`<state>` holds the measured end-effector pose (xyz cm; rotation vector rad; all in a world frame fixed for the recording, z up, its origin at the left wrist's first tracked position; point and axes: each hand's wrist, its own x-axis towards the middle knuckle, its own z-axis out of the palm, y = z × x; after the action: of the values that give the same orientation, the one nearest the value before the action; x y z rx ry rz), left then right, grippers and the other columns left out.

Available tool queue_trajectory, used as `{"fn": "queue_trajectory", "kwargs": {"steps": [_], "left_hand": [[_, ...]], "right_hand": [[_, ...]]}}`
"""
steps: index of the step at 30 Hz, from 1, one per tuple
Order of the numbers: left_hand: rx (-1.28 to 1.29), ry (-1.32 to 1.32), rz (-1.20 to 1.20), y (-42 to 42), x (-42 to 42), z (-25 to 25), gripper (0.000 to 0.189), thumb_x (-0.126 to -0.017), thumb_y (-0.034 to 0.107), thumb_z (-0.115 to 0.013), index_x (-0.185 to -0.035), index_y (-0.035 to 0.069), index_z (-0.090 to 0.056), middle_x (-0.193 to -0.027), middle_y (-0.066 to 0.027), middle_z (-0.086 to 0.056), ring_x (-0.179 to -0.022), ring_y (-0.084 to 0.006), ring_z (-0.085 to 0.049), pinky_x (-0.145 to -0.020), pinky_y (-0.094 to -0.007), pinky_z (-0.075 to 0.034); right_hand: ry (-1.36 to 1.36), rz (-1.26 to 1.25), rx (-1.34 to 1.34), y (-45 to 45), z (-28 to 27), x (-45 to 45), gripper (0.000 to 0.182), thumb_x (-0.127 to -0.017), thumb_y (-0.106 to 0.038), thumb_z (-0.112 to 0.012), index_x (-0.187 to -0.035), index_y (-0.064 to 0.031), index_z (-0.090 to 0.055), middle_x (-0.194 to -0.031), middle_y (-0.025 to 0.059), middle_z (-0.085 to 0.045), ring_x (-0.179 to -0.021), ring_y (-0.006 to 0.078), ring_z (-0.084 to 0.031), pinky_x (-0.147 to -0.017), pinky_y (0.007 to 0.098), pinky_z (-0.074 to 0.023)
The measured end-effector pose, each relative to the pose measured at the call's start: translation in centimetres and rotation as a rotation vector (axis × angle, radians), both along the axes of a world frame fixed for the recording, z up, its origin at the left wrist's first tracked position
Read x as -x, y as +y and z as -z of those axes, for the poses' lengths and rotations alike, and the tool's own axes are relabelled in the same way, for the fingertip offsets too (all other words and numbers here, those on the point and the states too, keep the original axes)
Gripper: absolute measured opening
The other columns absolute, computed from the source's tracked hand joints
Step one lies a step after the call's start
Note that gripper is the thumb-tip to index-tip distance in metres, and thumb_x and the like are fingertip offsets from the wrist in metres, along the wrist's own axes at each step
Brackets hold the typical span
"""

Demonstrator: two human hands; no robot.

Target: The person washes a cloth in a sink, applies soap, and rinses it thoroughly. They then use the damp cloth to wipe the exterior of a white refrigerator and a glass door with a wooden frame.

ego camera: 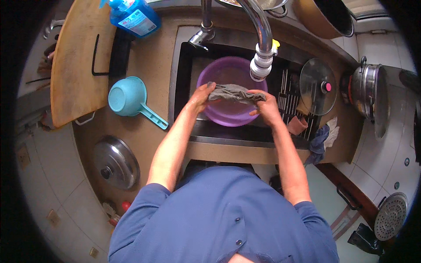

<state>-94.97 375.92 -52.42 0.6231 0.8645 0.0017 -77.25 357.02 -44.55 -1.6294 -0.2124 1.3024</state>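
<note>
Stretched between my two hands is a bunched grey cloth (233, 92). My left hand (202, 96) grips its left end, and my right hand (267, 106) holds the right end. Below the cloth stands a round purple plastic basin (232, 120) in the dark sink (185, 70); what the basin holds is hard to make out. A chrome faucet (259, 26) with a white plastic spout head (261, 66) reaches over the basin's right side, just above my right hand in the picture. No stream of water shows from it.
Left of the sink lie a turquoise dipper (128, 97), a metal pot lid (116, 162), a wooden cutting board (80, 65) and a blue soap bottle (135, 19). A rack (286, 88) spans the sink's right side, with a glass lid (312, 87) and pink cloth (297, 125). Rags (319, 139) hang beside it.
</note>
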Motion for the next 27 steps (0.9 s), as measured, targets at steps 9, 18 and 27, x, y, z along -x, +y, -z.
{"fn": "queue_trajectory", "kwargs": {"steps": [9, 18, 27], "left_hand": [[0.229, -0.102, -0.149, -5.2, -5.1, 2.8, 0.042, -0.093, 0.052, -0.054, -0.095, 0.011, -0.062, -0.084, -0.0021, -0.061, -0.071, -0.0142, -0.057, -0.064, -0.0298, -0.048], [0.265, -0.155, -0.251, -6.3, -5.4, 2.5, 0.035, -0.097, 0.040, -0.053, -0.093, 0.006, -0.062, -0.086, -0.0031, -0.062, -0.075, -0.0152, -0.059, -0.067, -0.0307, -0.049], [0.277, -0.051, -0.125, -3.9, -3.5, -2.0, 0.038, -0.095, 0.041, -0.056, -0.108, 0.006, -0.061, -0.103, -0.0074, -0.068, -0.095, -0.0195, -0.065, -0.087, -0.0369, -0.051]], "right_hand": [[-1.068, 0.011, -0.144, 5.5, -1.0, 10.0, 0.016, -0.079, -0.024, -0.070, -0.078, -0.0091, -0.065, -0.079, 0.0142, -0.062, -0.072, 0.0352, -0.064, -0.064, 0.0417, -0.0518], [-1.032, 0.168, -0.042, 6.9, -0.1, 8.7, 0.028, -0.085, -0.032, -0.064, -0.075, -0.0066, -0.068, -0.076, 0.0168, -0.065, -0.073, 0.0398, -0.063, -0.064, 0.0456, -0.0488], [-0.498, 0.083, 0.331, 5.3, 9.2, 0.6, 0.057, -0.086, -0.052, -0.061, -0.088, 0.0051, -0.067, -0.084, 0.0216, -0.068, -0.072, 0.0312, -0.067, -0.057, 0.0410, -0.0479]]}}
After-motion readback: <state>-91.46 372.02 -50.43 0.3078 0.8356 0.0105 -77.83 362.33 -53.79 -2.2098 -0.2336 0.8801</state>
